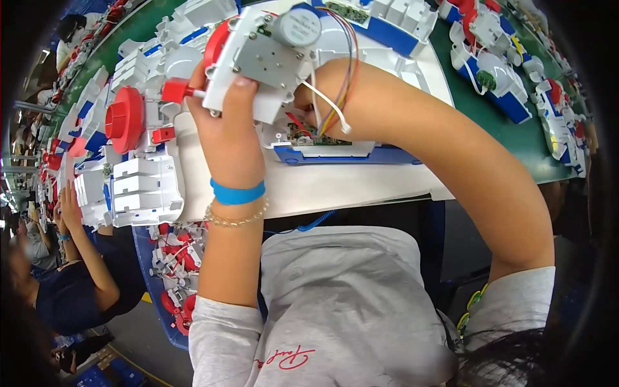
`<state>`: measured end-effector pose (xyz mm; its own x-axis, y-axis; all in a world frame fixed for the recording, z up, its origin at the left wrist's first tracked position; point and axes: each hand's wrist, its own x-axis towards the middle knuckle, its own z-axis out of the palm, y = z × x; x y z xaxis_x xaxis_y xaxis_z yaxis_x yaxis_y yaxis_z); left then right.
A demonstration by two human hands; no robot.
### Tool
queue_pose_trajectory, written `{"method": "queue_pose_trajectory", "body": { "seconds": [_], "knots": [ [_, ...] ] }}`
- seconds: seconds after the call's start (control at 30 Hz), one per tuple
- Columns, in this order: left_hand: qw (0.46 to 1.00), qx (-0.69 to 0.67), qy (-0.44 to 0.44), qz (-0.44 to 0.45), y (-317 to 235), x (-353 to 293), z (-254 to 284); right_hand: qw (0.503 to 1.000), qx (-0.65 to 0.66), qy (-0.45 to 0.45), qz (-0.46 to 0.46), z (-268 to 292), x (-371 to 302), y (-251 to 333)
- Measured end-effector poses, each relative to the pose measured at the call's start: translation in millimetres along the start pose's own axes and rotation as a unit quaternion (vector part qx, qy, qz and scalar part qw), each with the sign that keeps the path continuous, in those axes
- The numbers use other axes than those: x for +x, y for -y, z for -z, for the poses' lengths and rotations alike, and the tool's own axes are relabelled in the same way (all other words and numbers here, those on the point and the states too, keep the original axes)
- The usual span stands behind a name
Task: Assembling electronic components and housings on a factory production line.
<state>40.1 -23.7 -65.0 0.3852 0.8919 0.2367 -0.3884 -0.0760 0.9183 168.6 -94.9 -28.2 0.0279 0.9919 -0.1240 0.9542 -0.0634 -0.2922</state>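
Note:
My left hand [233, 122] is closed around a motor unit [267, 61], raised above the work surface. The unit has a metal plate, a silver cylindrical motor [298, 28] and a white body, with a red round part behind it. Thin coloured wires [353, 64] loop down from the motor, and a white lead ends in a small plug [345, 128]. My right hand [332, 87] reaches in behind the unit, fingers bent low over a circuit board [303, 134] in a white and blue housing [348, 156]. Its fingertips are partly hidden; what they pinch is unclear.
White housing shells [145, 187] and red round parts [124, 120] crowd the left. More white and blue assemblies [496, 87] lie on a green belt [477, 138] beyond. A blue bin [155, 284] of red and white parts stands below left. A co-worker [80, 277] works at the left.

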Motion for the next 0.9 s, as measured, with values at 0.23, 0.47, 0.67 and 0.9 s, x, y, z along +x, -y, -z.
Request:
{"method": "queue_pose_trajectory", "body": {
  "seconds": [0.23, 0.47, 0.67, 0.9],
  "knots": [
    [0.999, -0.052, 0.003, -0.010, 0.7, -7.3, -6.1, 0.993, -0.058, -0.081, 0.064, 0.5, -4.3, -11.3],
    [0.999, -0.017, -0.010, -0.042, -2.7, -11.8, 2.8, 0.992, -0.013, -0.097, 0.074, -1.1, 7.7, -6.7],
    [0.999, -0.051, 0.011, 0.013, -1.5, -19.5, 4.2, 0.990, 0.007, -0.118, 0.078, 3.7, 4.1, -3.0],
    [0.995, -0.076, 0.059, 0.012, -10.7, -22.5, 15.7, 0.983, 0.109, -0.146, 0.031, 3.1, 4.0, 5.2]
  ]
}}
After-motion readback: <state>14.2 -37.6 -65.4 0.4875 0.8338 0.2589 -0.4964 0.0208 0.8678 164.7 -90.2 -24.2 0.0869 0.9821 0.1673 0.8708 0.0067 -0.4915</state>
